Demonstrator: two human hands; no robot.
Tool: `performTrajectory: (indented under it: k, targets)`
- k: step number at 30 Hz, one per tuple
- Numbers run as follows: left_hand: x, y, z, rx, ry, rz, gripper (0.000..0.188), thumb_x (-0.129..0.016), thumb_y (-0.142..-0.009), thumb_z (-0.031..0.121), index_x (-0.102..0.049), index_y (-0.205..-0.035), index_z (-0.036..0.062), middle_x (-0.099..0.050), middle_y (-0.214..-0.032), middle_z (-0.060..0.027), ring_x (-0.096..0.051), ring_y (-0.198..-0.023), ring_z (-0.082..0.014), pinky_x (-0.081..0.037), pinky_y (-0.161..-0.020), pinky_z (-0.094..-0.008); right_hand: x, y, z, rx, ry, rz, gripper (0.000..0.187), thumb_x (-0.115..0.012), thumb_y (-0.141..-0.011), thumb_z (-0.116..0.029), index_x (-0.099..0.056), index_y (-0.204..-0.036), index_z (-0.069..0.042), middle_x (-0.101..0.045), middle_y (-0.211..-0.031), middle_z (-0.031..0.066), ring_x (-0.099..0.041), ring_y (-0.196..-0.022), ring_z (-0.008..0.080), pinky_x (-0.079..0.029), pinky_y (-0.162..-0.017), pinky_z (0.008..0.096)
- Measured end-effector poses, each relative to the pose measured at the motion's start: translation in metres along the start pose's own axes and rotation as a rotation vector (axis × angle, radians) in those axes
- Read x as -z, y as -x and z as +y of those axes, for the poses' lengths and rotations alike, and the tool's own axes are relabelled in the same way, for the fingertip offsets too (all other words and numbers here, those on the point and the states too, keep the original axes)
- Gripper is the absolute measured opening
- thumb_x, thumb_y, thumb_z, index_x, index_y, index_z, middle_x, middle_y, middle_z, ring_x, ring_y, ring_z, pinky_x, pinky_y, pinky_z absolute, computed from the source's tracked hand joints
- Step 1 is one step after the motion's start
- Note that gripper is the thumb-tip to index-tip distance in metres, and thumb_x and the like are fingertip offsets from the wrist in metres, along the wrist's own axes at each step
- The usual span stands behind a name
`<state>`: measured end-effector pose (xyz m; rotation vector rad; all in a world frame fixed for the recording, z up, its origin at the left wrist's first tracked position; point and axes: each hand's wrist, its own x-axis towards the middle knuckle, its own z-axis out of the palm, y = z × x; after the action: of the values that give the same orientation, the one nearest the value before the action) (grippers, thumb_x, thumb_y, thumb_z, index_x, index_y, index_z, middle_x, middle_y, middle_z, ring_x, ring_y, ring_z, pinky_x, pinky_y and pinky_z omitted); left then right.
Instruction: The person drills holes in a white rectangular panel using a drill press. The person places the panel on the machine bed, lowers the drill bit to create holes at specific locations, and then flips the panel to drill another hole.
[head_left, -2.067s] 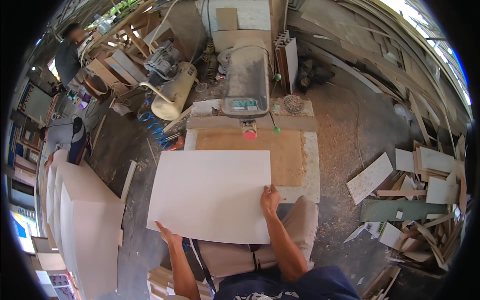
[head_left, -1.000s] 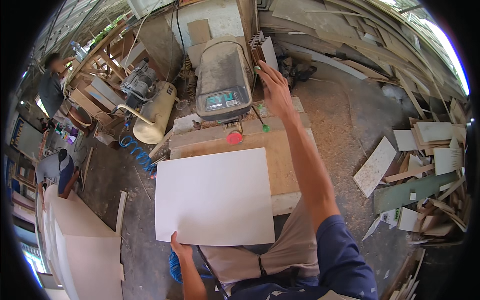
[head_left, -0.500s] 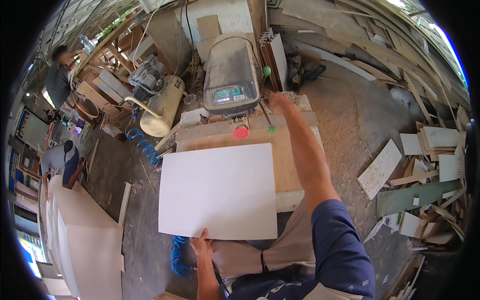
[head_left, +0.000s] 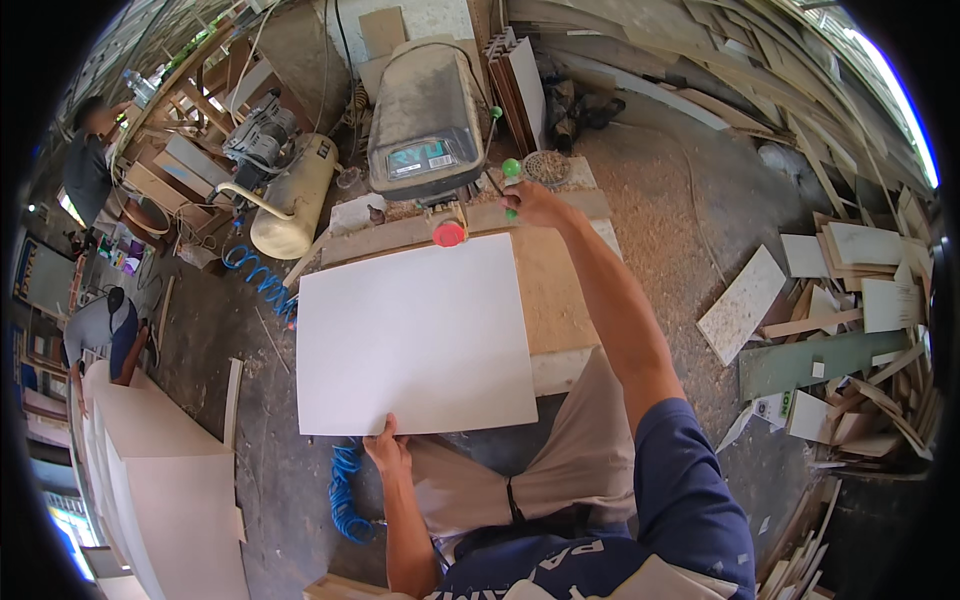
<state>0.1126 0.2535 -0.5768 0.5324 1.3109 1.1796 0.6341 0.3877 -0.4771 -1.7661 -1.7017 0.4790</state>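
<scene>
A white rectangular board point(head_left: 415, 340) lies on the wooden work table of a drill press point(head_left: 425, 120), its near edge overhanging toward my lap. My left hand point(head_left: 387, 450) grips that near edge, thumb on top and fingers underneath, hidden. Beyond the board, my right hand point(head_left: 540, 205) is closed around a feed lever at the press's right side. Green knobs point(head_left: 511, 167) show on the lever arms beside this hand. Under the press head, a round red part point(head_left: 450, 233) sits right at the board's far edge; whether they touch, I cannot tell.
A cream air compressor point(head_left: 295, 200) stands left of the press, with a coiled blue hose point(head_left: 347, 490) on the floor. Offcuts point(head_left: 850, 300) are heaped at right. Sawdust covers the floor there. Large pale panels point(head_left: 180, 480) stand at left, where one person bends; another is farther back.
My right hand has come nearer, from behind the press's side onto the lever, and the knobs have turned. The board has slid forward to the red part. The view has shifted slightly.
</scene>
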Motion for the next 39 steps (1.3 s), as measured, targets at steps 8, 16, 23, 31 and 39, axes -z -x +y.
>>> performTrajectory:
  k: [8,16,23,31,39]
  targets:
    - [-0.007,-0.014,0.009,0.059,-0.089,0.080,0.047,-0.076,-0.088,0.000,-0.058,-0.132,0.0022,-0.067,-0.123,-0.0154,-0.070,-0.107,-0.0325,-0.066,-0.075,-0.0494,0.008,0.011,-0.020,0.020,-0.034,-0.024,0.024,-0.062,-0.097,-0.022,-0.067,-0.091,0.001,-0.067,-0.083,0.0246,-0.065,-0.079,0.0425,-0.049,-0.072,0.0492]
    - [-0.012,-0.009,0.018,0.090,-0.183,0.023,0.045,-0.074,-0.091,0.003,-0.057,-0.133,0.0017,-0.066,-0.123,-0.0153,-0.069,-0.107,-0.0340,-0.068,-0.076,-0.0513,0.009,0.016,-0.020,0.030,-0.076,-0.009,0.023,-0.062,-0.098,-0.020,-0.066,-0.091,0.002,-0.065,-0.078,0.0223,-0.062,-0.072,0.0385,-0.048,-0.070,0.0462]
    - [-0.008,-0.012,0.015,0.072,-0.201,0.037,0.045,-0.074,-0.092,0.003,-0.057,-0.133,0.0009,-0.067,-0.122,-0.0152,-0.071,-0.105,-0.0332,-0.069,-0.074,-0.0495,0.010,0.014,-0.025,-0.003,-0.028,-0.037,0.016,-0.063,-0.092,-0.015,-0.068,-0.092,0.001,-0.071,-0.088,0.0232,-0.070,-0.082,0.0399,-0.052,-0.072,0.0469]
    - [-0.010,-0.009,0.013,0.052,-0.198,0.011,0.043,-0.074,-0.093,0.005,-0.058,-0.132,-0.0003,-0.068,-0.121,-0.0161,-0.073,-0.100,-0.0325,-0.069,-0.073,-0.0472,0.013,0.018,-0.026,-0.029,-0.062,-0.022,0.024,-0.063,-0.100,-0.021,-0.070,-0.097,0.001,-0.067,-0.079,0.0218,-0.065,-0.073,0.0337,-0.050,-0.070,0.0438]
    - [-0.012,-0.006,0.012,0.030,-0.201,0.009,0.044,-0.075,-0.093,0.006,-0.057,-0.133,-0.0008,-0.068,-0.122,-0.0169,-0.072,-0.102,-0.0320,-0.069,-0.072,-0.0459,0.015,0.019,-0.027,-0.048,-0.129,-0.031,0.022,-0.061,-0.097,-0.018,-0.071,-0.099,0.001,-0.072,-0.085,0.0195,-0.070,-0.078,0.0331,-0.053,-0.073,0.0432]
